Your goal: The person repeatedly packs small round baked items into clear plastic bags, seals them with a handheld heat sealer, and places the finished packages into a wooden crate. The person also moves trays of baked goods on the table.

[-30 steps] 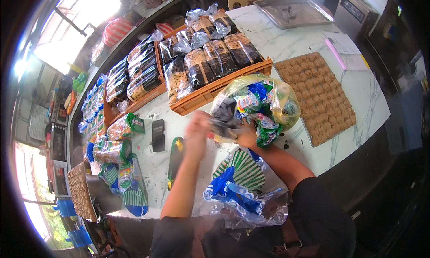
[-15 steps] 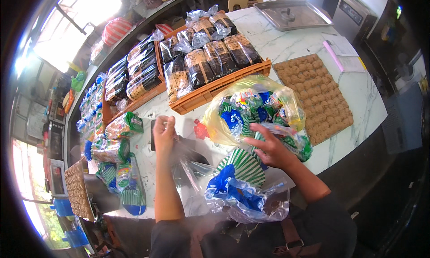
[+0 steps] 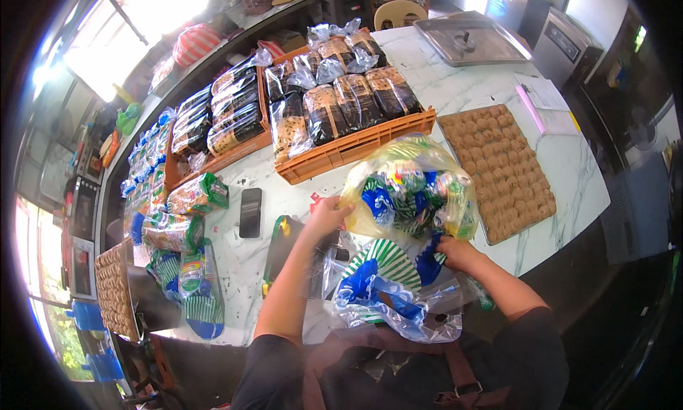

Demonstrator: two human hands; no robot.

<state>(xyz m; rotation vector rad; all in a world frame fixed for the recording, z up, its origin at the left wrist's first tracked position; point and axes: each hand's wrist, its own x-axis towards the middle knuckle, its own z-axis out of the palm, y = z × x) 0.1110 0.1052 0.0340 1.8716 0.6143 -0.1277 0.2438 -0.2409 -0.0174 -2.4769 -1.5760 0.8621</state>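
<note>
A translucent yellow plastic bag (image 3: 462, 184) stands on the marble-patterned table, its mouth wide and full of crumpled blue, green and white printed wrappers (image 3: 398, 193). My left hand (image 3: 329, 216) is closed at the bag's left rim, fingers pinching the plastic. At the bag's near right side, my right hand (image 3: 459, 253) grips a blue printed wrapper (image 3: 430, 262); its fingertips are partly hidden. Between my forearms lie a green-and-white striped wrapper (image 3: 388, 261) and a clear plastic bag with blue print (image 3: 398, 307), close to my body.
Orange crates (image 3: 356, 148) of dark-wrapped loaves stand at the back. Bagged bread (image 3: 174, 232) lines the left side. A phone (image 3: 250, 212) and a dark green-edged board (image 3: 284, 246) lie left of centre. A tray of brown dough balls (image 3: 501, 172) sits right, with a metal lid (image 3: 473, 40) beyond.
My left hand has moved right, from beside the phone to the yellow bag's rim. My right hand has come down from the bag's mouth to the blue wrapper. The phone is uncovered.
</note>
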